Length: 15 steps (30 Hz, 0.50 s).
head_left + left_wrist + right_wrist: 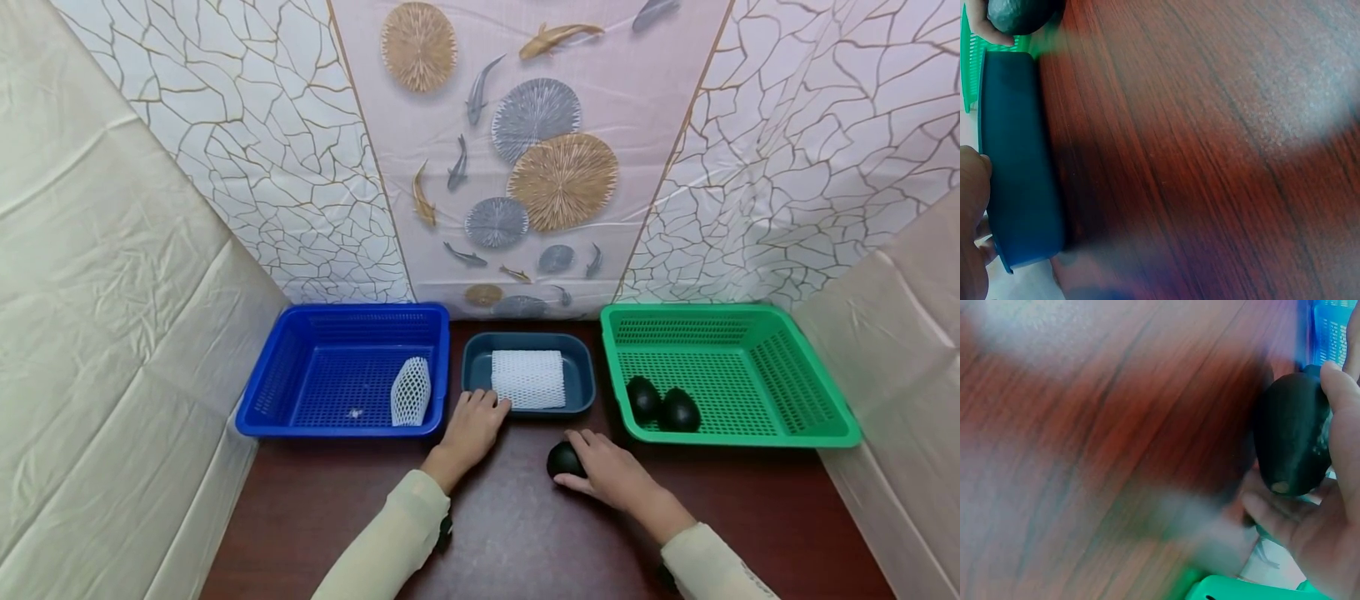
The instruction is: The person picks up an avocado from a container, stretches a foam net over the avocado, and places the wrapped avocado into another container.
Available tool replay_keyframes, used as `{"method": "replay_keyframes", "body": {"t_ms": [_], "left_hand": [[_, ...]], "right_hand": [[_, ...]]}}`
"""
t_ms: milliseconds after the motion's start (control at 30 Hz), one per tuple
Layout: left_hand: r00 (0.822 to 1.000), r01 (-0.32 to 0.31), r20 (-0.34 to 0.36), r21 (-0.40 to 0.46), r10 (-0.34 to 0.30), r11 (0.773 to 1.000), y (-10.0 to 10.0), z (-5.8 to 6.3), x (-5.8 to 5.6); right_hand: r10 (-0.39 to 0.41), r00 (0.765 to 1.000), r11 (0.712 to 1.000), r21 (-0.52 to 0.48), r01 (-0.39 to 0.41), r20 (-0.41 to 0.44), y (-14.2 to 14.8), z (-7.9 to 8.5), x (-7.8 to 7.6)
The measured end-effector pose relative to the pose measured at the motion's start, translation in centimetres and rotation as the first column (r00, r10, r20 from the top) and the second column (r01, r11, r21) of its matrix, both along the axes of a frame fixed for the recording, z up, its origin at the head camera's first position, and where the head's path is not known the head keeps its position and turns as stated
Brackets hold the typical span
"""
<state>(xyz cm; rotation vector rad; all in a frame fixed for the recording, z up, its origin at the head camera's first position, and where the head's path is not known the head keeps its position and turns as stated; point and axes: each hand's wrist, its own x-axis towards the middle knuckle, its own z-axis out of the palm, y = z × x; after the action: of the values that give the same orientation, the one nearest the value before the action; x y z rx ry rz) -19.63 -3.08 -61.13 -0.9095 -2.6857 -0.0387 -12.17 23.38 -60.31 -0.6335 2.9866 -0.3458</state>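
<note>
A dark avocado [564, 460] is in my right hand [611, 475], thumb on its near side and fingers over its far side, above the table in front of the teal tray [528, 412]. The right wrist view shows the same avocado [1294, 434] with its pale stem end. At the tray's front left corner, my left hand [472, 425] rests its fingers over the rim. Its thumb lies close to a white foam net sleeve [528, 379] in the tray. In the left wrist view the left hand [972, 212] shows only partly, beside the tray's rim.
To the left stands a blue basket [341, 432] with a foam net-wrapped item [411, 392] inside. A green basket [750, 439] on the right contains two more avocados, one [642, 398] beside the other [679, 410]. A patterned cloth wall [457, 275] rises behind the containers.
</note>
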Motion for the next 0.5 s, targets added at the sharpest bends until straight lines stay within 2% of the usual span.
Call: {"method": "replay_keyframes", "body": {"t_ms": [167, 333, 500], "left_hand": [[1.000, 0.001, -0.002, 0.004, -0.001, 1.000, 0.00, -0.03, -0.03], [1.000, 0.002, -0.014, 0.009, -0.002, 1.000, -0.03, -0.01, 0.02], [1.000, -0.004, -0.028, 0.009, 0.004, 1.000, 0.01, 0.03, 0.08]], "right_hand": [[-0.003, 0.994, 0.993, -0.121, 0.017, 0.111, -0.06, -0.12, 0.07], [-0.021, 0.991, 0.984, -0.174, 0.044, 0.133, -0.07, -0.14, 0.31], [-0.043, 0.989, 0.982, -0.175, 0.068, 0.144, -0.05, -0.24, 0.46]]}}
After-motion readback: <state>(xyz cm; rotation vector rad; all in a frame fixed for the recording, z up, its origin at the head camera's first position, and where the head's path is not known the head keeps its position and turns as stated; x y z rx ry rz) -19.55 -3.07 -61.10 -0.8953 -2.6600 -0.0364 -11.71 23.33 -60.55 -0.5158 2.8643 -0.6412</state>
